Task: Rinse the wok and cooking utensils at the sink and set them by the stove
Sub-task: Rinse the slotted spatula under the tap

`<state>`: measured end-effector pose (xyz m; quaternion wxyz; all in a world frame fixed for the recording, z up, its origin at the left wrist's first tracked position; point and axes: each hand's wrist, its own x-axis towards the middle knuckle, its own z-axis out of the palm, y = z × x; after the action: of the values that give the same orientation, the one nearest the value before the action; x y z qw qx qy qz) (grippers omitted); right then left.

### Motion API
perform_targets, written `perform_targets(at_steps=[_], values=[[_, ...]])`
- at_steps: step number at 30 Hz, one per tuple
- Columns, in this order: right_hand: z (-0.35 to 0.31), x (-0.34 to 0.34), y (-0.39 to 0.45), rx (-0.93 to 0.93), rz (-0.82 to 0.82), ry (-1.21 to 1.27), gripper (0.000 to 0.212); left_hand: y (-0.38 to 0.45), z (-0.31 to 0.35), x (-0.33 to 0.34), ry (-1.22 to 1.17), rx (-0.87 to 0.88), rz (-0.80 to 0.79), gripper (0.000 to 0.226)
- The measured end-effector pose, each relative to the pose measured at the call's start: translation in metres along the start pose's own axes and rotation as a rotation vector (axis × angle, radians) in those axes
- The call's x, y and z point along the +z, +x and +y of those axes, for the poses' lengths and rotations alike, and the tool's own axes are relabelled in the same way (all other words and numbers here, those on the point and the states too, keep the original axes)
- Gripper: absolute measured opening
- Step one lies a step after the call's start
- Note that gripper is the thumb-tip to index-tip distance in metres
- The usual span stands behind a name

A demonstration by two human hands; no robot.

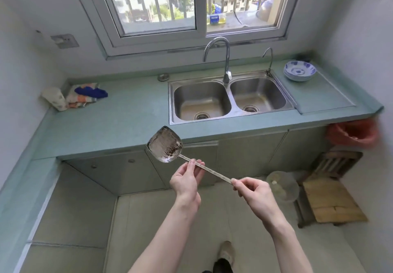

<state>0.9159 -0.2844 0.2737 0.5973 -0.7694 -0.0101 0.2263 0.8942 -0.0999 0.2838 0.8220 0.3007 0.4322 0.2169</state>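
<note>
Steel spatula (164,145) x1, left hand (187,180) & right hand (253,192) fingers clamped on handle; sink (231,119) w/ 2 basins.

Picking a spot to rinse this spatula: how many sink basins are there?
2. The left basin and the right basin sit side by side under the faucet, both without dishes.

Steel spatula (168,146), long flat handle, blade smeared with dark burnt-on gunk. Held up in the air, blade tilted up-left, just short of the empty double sink (230,99).
</note>
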Motion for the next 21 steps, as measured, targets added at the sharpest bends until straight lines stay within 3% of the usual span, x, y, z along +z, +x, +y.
perform_targets(at_steps=[9,21], values=[[-0.033,-0.029,0.096,-0.050,-0.006,0.023,0.034,0.063,-0.004,0.091,0.008,0.022,0.034,0.006],[-0.068,-0.026,0.227,-0.047,-0.045,0.031,0.032,0.176,0.015,0.171,0.058,0.009,-0.047,0.011]])
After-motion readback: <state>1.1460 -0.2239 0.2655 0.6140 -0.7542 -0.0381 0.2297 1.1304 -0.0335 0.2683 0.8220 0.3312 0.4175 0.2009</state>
